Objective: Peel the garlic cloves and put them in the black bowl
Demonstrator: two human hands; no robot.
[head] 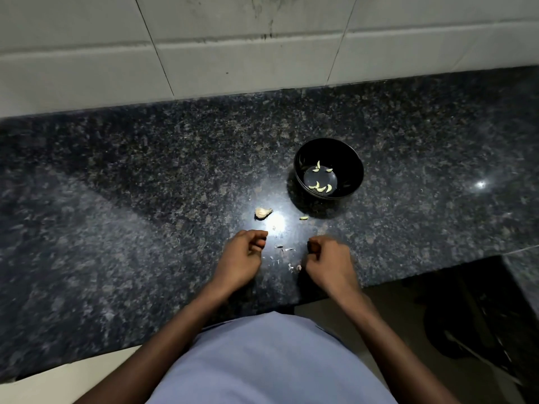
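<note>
- The left hand (242,259) hovers low over the dark speckled surface (116,199), fingers curled in; whether they hold anything cannot be told.
- The right hand (329,259) is also curled, its contents hidden.
- Papery skin scraps (284,248) lie between the hands.
- An unpeeled garlic piece (263,212) sits at 12 o'clock from the left hand.
- One peeled clove (304,218) lies just outside the black bowl (351,158), at its 7 o'clock.
- Peeled cloves (320,187) rest inside the bowl.
</note>
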